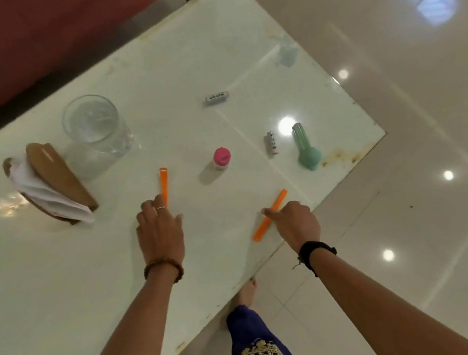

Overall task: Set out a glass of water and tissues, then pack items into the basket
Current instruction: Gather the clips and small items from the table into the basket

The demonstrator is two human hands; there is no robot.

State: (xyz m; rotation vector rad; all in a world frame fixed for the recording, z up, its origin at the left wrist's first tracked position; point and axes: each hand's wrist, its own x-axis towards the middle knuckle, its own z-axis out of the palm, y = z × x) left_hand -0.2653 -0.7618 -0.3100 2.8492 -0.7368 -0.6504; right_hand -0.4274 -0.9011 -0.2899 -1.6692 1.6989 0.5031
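A clear glass point(94, 130) with water stands at the left of the white table point(62, 291). Beside it a brown holder point(58, 178) carries white tissues point(46, 197). Two orange strips lie near me. My left hand point(161, 232) has its curled fingertips on the near end of the left orange strip point(164, 184). My right hand point(294, 223) lies over the right orange strip point(269, 220), thumb across it; whether the fingers grip it is hidden. A small bottle with a pink cap point(220, 158), a white tube point(217, 97), a small silver tube point(272, 142) and a green brush-like item point(306, 149) lie farther off. No basket is visible.
The table's right edge point(281, 246) runs diagonally just past my right hand, with glossy floor tiles point(403, 153) beyond. A dark red sofa point(27, 41) stands behind the table's far side. My foot and clothing show below the near table edge.
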